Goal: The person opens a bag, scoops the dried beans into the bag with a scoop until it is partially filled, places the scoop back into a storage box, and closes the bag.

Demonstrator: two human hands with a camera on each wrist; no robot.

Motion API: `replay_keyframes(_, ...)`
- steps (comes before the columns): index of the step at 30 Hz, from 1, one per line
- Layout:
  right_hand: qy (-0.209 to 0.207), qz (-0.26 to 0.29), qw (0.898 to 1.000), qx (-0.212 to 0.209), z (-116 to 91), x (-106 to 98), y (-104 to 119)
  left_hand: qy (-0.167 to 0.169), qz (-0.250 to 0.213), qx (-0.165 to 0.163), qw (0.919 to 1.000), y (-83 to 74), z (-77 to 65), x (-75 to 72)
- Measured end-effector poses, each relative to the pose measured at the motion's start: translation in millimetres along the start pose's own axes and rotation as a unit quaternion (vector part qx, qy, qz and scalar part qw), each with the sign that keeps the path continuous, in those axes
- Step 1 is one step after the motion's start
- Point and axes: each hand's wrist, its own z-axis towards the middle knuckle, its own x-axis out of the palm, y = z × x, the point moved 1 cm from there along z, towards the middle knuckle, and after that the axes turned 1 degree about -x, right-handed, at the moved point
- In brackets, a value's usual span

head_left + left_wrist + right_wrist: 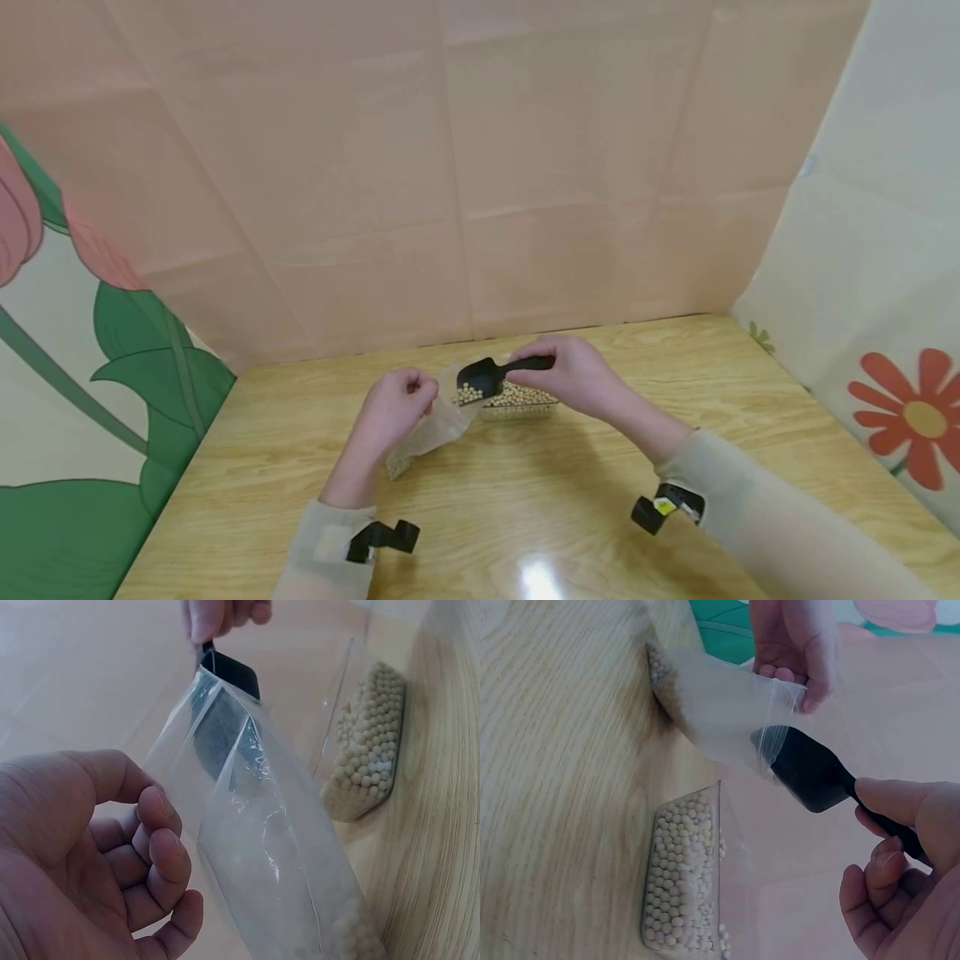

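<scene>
My left hand (pixel 392 408) pinches the rim of a clear plastic bag (pixel 431 432) between thumb and fingers. The bag slants down to the table, with pale round beads in its bottom, seen in the right wrist view. By its handle, a black scoop (pixel 482 377) is held in my right hand (pixel 573 375). Some beads lie in the scoop in the head view. Its front end is inside the bag's mouth, showing through the film in the left wrist view. Just behind stands a clear rectangular container (pixel 681 877) full of the same cream-coloured beads.
A wood-grain table (pixel 480 525) lies under everything. A pink sheet (pixel 450 167) hangs along its back edge. Flower-patterned panels stand at the left and right sides. Each sleeve carries a black wrist camera mount (pixel 667 506).
</scene>
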Motion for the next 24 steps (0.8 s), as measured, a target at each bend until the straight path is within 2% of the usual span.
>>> replay_keyframes(5,-0.007,-0.023,0.999,-0.024,0,0,9,-0.003,-0.003,-0.004,1.0,0.0,-0.4,-1.1)
replay_keyframes(10,-0.007,-0.025,0.999,-0.025,0,-1,11,-0.003,-0.004,-0.006,1.0,0.0,-0.2,-1.0)
replay_keyframes(16,-0.004,0.007,1.0,-0.003,-1,-8,7,-0.003,-0.006,-0.001,1.0,1.0,0.9,-0.9)
replay_keyframes(24,-0.009,0.042,0.998,0.035,-8,-30,1,-0.005,0.001,0.003,1.0,2.0,1.6,-1.4)
